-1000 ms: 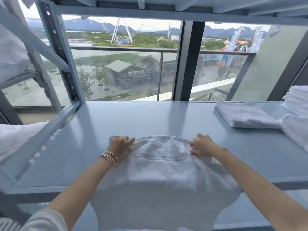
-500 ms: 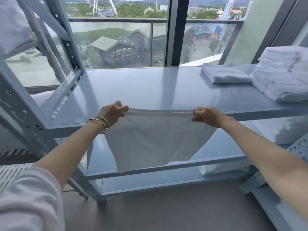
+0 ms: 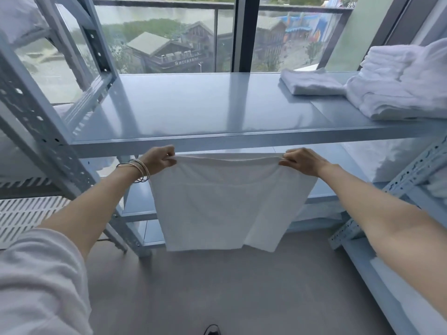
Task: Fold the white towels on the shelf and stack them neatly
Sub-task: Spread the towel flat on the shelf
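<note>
A white towel (image 3: 217, 201) hangs doubled in the air in front of the pale blue shelf (image 3: 205, 112), just below its front edge. My left hand (image 3: 158, 159) pinches the towel's top left corner and my right hand (image 3: 302, 162) pinches the top right corner, holding the top edge taut. One folded white towel (image 3: 312, 82) lies flat at the back right of the shelf. Beside it, at the far right, sits a loose heap of white towels (image 3: 401, 81).
Perforated metal uprights (image 3: 36, 122) of the shelving frame stand at the left, and another rack (image 3: 391, 213) runs along the right. A lower shelf (image 3: 338, 163) lies behind the hanging towel. Grey floor (image 3: 217, 286) is below; a large window (image 3: 169, 37) is behind the shelf.
The towel lay on the shelf under both hands a second ago. Both hands have lifted it off by its corners and drawn it back and down in front of the shelf edge.
</note>
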A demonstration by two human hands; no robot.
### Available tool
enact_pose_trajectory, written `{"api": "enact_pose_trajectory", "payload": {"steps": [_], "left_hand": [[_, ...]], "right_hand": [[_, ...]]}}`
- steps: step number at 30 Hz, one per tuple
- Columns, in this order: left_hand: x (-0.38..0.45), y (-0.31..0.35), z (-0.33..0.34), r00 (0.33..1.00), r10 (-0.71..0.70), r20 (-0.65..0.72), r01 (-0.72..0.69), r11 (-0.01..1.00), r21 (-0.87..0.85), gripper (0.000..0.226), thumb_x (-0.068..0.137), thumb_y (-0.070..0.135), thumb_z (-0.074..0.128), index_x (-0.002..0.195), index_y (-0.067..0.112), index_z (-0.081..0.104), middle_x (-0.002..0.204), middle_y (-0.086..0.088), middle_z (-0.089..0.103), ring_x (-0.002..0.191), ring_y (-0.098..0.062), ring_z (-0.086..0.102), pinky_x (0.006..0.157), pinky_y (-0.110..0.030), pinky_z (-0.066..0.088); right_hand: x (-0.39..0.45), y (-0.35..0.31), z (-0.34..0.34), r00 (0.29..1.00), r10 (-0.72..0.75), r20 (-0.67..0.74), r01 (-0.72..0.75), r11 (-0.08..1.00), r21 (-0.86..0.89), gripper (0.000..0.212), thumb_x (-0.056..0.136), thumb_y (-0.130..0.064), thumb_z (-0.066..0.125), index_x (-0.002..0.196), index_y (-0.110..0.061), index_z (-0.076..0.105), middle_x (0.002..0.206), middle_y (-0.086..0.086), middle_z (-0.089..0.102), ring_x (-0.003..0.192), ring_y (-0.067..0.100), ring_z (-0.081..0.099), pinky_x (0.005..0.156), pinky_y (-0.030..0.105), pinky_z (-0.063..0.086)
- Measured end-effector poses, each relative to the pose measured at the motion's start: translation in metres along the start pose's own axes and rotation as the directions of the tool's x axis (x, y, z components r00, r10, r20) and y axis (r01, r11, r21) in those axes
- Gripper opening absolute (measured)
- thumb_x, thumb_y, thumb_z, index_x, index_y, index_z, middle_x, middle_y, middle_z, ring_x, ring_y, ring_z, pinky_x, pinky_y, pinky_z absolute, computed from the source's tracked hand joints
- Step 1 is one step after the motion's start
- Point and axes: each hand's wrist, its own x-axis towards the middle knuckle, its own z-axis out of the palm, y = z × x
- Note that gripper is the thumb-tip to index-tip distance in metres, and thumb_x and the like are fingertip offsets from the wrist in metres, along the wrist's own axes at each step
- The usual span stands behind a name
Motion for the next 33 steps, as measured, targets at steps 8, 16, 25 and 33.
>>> {"api": "enact_pose_trajectory", "payload": {"steps": [8,16,25,33], "left_hand": [[-0.011,0.009,0.028,0.993,-0.111,-0.035,0.116,0.917,0.382,0.024,0.085,-0.009,0.038,0.107,-0.002,0.044,0.109,-0.022,0.056,0.099,-0.037,0.057,0.074,-0.039,0.042],[-0.037,0.002,0.024,0.986,-0.164,0.03,0.143,0.924,0.354,0.035,0.092,-0.002,0.031,0.127,-0.004,0.034,0.121,-0.023,0.051,0.107,-0.036,0.056,0.082,-0.039,0.045],[-0.037,0.004,0.029,0.931,0.333,-0.148,-0.101,0.626,0.773,0.034,0.072,-0.003,0.043,0.102,0.008,0.055,0.048,-0.003,0.049,0.035,-0.02,0.046,0.035,-0.015,0.03],[-0.042,-0.007,0.035,0.822,0.528,-0.212,-0.148,0.558,0.817,0.014,0.071,-0.001,0.038,0.068,0.011,0.045,0.055,-0.005,0.047,0.05,-0.024,0.049,0.041,-0.025,0.034]], "right_hand": [[-0.038,-0.007,0.017,0.938,-0.263,-0.226,0.189,0.934,-0.302,0.036,0.081,-0.03,0.072,0.064,-0.007,0.049,0.048,0.007,0.052,0.035,0.032,0.046,0.043,0.023,0.03],[-0.058,-0.021,0.018,0.858,-0.389,-0.336,0.284,0.903,-0.322,0.032,0.091,-0.038,0.049,0.071,-0.014,0.043,0.044,0.004,0.046,0.035,0.032,0.031,0.039,0.022,0.026],[-0.051,-0.032,0.031,0.822,-0.36,-0.441,0.042,0.811,-0.583,0.021,0.088,-0.033,0.056,0.09,-0.016,0.044,0.04,-0.003,0.04,0.028,0.016,0.039,0.038,0.017,0.023],[-0.043,-0.033,0.036,0.78,-0.401,-0.48,-0.008,0.761,-0.649,0.02,0.095,-0.024,0.039,0.078,-0.017,0.034,0.052,-0.001,0.043,0.038,0.015,0.044,0.035,0.017,0.019]]}}
